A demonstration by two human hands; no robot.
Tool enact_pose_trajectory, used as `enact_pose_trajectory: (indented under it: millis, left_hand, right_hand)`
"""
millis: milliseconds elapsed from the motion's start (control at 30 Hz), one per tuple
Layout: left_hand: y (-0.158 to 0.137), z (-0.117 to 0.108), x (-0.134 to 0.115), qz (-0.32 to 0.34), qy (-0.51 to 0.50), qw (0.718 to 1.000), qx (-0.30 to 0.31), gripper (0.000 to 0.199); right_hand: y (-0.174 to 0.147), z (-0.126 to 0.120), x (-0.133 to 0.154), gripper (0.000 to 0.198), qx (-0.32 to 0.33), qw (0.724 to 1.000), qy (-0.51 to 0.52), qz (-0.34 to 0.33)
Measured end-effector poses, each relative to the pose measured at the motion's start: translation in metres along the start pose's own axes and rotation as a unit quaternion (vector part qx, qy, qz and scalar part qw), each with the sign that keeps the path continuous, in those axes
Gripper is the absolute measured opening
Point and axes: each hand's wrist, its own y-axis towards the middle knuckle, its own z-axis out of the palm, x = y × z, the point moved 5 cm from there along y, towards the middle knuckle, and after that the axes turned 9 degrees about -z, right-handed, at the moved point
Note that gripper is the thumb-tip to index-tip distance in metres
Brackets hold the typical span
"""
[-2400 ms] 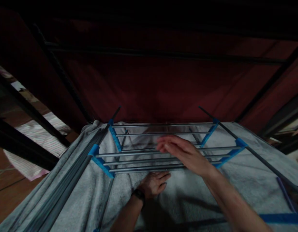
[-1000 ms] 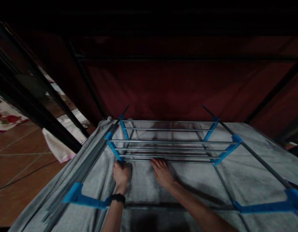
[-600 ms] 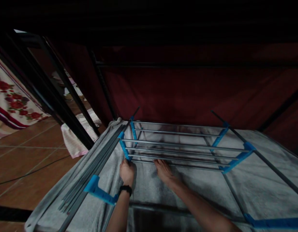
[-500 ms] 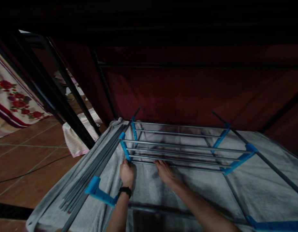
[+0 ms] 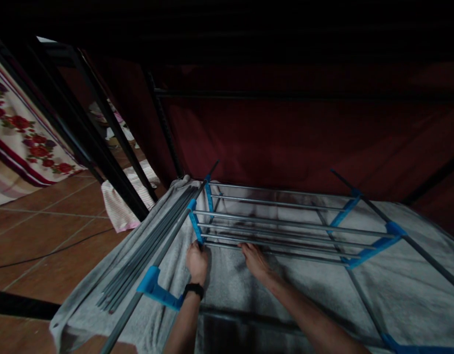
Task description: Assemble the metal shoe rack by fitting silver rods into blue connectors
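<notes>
A rack of grey metal tubes and blue plastic brackets lies on a grey blanket (image 5: 227, 290). My left hand (image 5: 196, 260), with a black band at the wrist, is closed around the lower end of the left blue bracket (image 5: 195, 223), where a tube meets it. My right hand (image 5: 253, 258) has its fingertips curled on the lowest grey tube (image 5: 293, 255), a little to the right. Another blue bracket (image 5: 376, 248) carries the tubes' far right ends. Nearer me, a further blue bracket (image 5: 158, 290) sits on the left side pole.
A bundle of loose grey tubes (image 5: 149, 246) lies left of the rack. Black metal posts (image 5: 90, 142) stand at the left, and a dark red cloth (image 5: 286, 137) hangs behind. A striped cloth (image 5: 120, 206) and a cable (image 5: 57, 250) lie on the tiled floor.
The view has shifted slightly, so the scene appears a bit further right. Both hands keep their places on the rack.
</notes>
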Motion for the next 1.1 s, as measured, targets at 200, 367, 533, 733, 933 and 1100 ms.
enact_pose_trajectory:
  millis: [200, 367, 533, 733, 933, 1100]
  left_hand:
    - [-0.002, 0.005, 0.004, 0.008, 0.006, 1.0, 0.002, 0.018]
    - [-0.002, 0.009, 0.008, 0.012, 0.008, 1.0, 0.007, 0.024]
    - [-0.005, 0.01, 0.009, 0.009, 0.011, 1.0, 0.002, 0.026]
    - [-0.011, 0.009, 0.009, 0.0, 0.025, 1.0, -0.01, 0.027]
    - [-0.013, 0.006, 0.005, 0.008, 0.034, 0.999, -0.012, 0.027]
    - [-0.016, 0.003, 0.003, 0.01, 0.042, 0.999, -0.014, 0.03]
  right_hand:
    - [0.0, 0.005, -0.005, 0.052, 0.013, 1.0, 0.013, 0.01]
    - [0.0, 0.003, -0.003, 0.055, 0.019, 1.0, 0.01, 0.002]
    - [0.0, 0.002, 0.001, 0.054, 0.036, 0.999, -0.023, -0.008]
    - [0.004, -0.001, 0.01, 0.039, 0.051, 0.997, -0.049, 0.005]
    - [0.009, -0.005, 0.018, 0.032, 0.074, 0.995, -0.072, 0.008]
    - [0.009, -0.003, 0.018, 0.036, 0.086, 0.993, -0.081, -0.002]
